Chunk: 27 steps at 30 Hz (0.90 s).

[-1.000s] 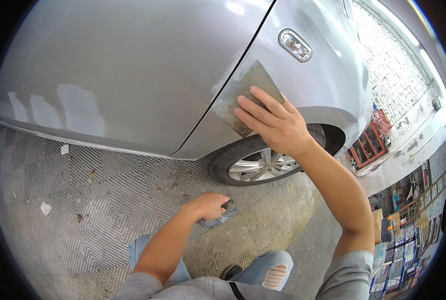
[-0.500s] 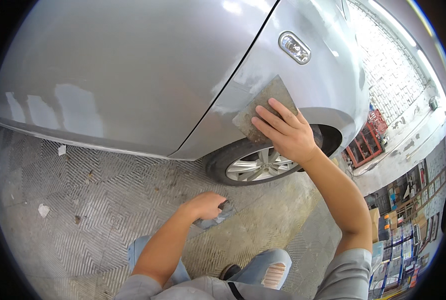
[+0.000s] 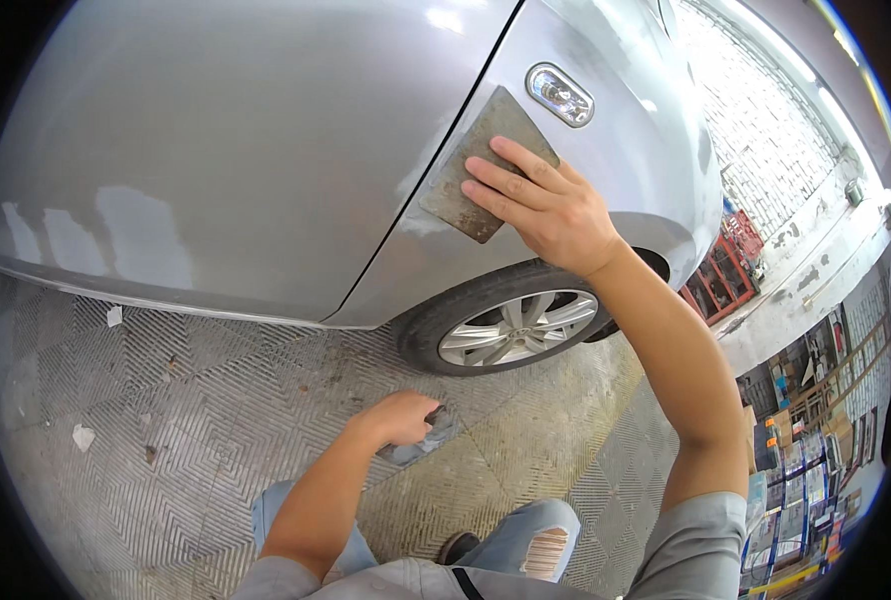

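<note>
Holding flat metal spreader [image 3: 503, 125] against silver front fender [image 3: 631, 165], with fingers [image 3: 506, 183] of right hand [image 3: 566, 220] spread over it | gripping grey-smeared plate [image 3: 406, 453] above floor [image 3: 226, 420] with curled fingers of left hand [image 3: 394, 418] | seemingly part done, with pale patches [image 3: 144, 235] on door [image 3: 256, 130]; unable to judge finish beneath spreader

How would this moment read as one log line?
Right hand: holds flat plate against silver fender | Left hand: grips grey tool over ribbed floor | Nearby: wheel, oval side lamp

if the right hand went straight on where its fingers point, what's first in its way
Probably the door, just across the dark seam from the plate under the right hand; depth is hard to judge.
</note>
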Tool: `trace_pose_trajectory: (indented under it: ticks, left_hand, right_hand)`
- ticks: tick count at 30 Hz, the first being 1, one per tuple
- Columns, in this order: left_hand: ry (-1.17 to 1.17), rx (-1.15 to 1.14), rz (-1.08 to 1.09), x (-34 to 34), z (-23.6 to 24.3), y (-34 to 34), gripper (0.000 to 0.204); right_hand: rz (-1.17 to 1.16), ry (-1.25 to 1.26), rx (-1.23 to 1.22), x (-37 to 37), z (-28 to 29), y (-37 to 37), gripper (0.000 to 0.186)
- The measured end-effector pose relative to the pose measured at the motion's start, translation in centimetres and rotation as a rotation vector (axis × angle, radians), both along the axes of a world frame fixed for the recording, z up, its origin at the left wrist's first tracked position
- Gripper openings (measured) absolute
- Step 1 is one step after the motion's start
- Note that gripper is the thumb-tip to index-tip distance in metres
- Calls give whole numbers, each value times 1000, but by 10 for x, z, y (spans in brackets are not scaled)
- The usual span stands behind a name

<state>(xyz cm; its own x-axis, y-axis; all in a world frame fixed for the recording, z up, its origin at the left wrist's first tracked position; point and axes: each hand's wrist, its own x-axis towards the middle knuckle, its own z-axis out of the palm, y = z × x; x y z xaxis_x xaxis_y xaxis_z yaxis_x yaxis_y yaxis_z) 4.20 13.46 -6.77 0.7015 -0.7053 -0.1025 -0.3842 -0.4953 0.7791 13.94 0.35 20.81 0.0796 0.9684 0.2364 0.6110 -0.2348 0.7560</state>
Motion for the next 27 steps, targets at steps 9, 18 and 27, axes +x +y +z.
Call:
trace_pose_trajectory:
  ticks: [9,18,27]
  left_hand:
    - [15,16,-14,0,-2,-2,31]
    - [-17,-6,18,1,-18,-4,26]
    - [47,27,-40,3,-12,-7,25]
  right_hand:
    - [-43,-17,15,-15,18,-12,46]
    - [60,-17,32,-2,27,10,48]
    - [13,-9,39,12,21,1,44]
